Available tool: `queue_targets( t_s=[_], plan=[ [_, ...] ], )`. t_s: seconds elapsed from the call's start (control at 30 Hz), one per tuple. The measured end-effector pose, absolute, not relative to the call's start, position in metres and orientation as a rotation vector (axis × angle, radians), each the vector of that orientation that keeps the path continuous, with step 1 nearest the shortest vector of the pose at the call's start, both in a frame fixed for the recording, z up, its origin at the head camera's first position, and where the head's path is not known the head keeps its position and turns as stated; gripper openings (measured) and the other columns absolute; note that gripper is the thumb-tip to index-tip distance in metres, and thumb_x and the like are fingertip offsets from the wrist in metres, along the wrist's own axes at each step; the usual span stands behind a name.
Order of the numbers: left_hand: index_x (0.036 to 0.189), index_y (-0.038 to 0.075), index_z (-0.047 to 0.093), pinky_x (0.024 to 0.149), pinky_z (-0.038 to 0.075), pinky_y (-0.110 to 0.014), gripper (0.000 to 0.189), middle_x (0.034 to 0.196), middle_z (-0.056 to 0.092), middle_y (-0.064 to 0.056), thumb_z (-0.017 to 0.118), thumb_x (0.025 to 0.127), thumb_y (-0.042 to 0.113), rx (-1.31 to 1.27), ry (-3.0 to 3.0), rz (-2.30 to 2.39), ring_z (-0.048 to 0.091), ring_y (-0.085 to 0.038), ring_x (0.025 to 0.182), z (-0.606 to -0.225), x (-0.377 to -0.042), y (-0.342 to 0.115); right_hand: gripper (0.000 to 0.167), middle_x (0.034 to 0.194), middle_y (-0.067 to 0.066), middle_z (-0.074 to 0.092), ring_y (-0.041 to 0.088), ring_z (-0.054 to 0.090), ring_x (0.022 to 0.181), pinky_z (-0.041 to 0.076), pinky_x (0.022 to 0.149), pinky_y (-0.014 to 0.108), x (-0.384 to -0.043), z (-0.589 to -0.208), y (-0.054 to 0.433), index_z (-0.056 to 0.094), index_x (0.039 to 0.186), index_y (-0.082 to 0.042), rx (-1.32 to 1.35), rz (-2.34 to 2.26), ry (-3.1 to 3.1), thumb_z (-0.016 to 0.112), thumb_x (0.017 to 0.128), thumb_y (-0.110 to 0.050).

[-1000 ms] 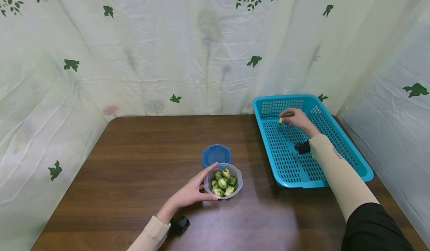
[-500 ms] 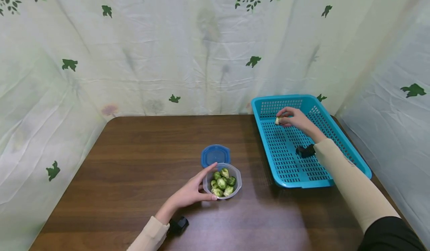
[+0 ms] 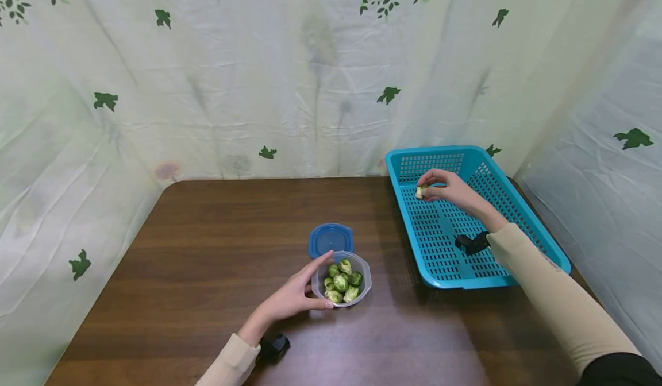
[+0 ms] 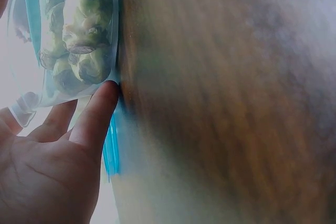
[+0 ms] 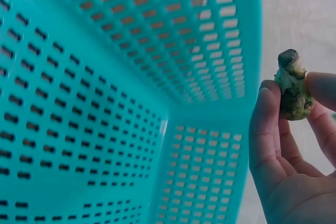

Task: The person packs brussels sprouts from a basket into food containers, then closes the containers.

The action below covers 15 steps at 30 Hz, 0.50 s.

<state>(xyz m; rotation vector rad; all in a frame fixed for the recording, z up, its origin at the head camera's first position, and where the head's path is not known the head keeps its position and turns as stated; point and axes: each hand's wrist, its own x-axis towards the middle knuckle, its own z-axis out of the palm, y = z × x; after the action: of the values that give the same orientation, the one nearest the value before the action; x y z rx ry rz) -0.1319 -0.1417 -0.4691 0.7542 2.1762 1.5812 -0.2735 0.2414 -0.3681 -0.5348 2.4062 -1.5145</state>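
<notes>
My left hand (image 3: 292, 295) grips a small clear plastic container (image 3: 368, 277) from its left side, thumb near the front and forefinger at the back. Several Brussels sprouts (image 3: 341, 283) fill the container; its blue lid (image 3: 331, 240) lies open behind it. In the left wrist view the fingers (image 4: 94, 119) touch the container's wall, with green sprouts showing through the plastic. Over the left part of a blue basket (image 3: 455, 268), my right hand (image 3: 452, 192) pinches one Brussels sprout (image 5: 294, 87) between thumb and fingers, its dark cut stem end upward in the right wrist view.
The perforated basket stands at the right back of a brown wooden table (image 3: 217, 231). A pale curtain (image 3: 233, 87) with leaf prints hangs behind the table and at its sides. Black wrist cameras (image 3: 274, 348) sit on both wrists.
My right hand has moved a little left and towards me over the basket, still pinching the sprout. The left hand and the container hold their place.
</notes>
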Motion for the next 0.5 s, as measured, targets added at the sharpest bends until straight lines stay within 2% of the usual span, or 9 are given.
queue_targets(
  t_s=[0.17, 0.33, 0.5],
  plan=[
    [0.154, 0.016, 0.018, 0.100, 0.041, -0.035, 0.096, 0.151, 0.029, -0.010, 0.079, 0.081, 0.017, 0.754, 2.176, 1.583, 0.030, -0.025, 0.136, -0.469, -0.132, -0.141, 0.023, 0.116, 0.022, 0.052, 0.022, 0.064, 0.089, 0.053, 0.082, 0.038, -0.264, -0.365, 0.230, 0.053, 0.114, 0.006, -0.609, -1.520, 2.370, 0.056, 0.097, -0.010],
    [0.154, 0.014, 0.017, 0.101, 0.040, -0.037, 0.096, 0.151, 0.029, -0.012, 0.079, 0.081, 0.016, 0.759, 2.170, 1.585, 0.029, -0.026, 0.137, -0.470, -0.132, -0.141, 0.019, 0.111, 0.020, 0.054, 0.032, 0.062, 0.088, 0.054, 0.079, 0.039, -0.253, -0.363, 0.216, 0.055, 0.111, 0.004, -0.674, -1.516, 2.325, 0.057, 0.094, -0.007],
    [0.154, 0.014, 0.017, 0.101, 0.040, -0.037, 0.096, 0.151, 0.029, -0.011, 0.079, 0.081, 0.017, 0.760, 2.171, 1.584, 0.029, -0.026, 0.137, -0.470, -0.132, -0.141, 0.018, 0.108, 0.020, 0.054, 0.036, 0.061, 0.087, 0.053, 0.080, 0.048, -0.244, -0.362, 0.203, 0.056, 0.109, 0.003, -0.721, -1.526, 2.262, 0.059, 0.093, -0.006]
  ],
)
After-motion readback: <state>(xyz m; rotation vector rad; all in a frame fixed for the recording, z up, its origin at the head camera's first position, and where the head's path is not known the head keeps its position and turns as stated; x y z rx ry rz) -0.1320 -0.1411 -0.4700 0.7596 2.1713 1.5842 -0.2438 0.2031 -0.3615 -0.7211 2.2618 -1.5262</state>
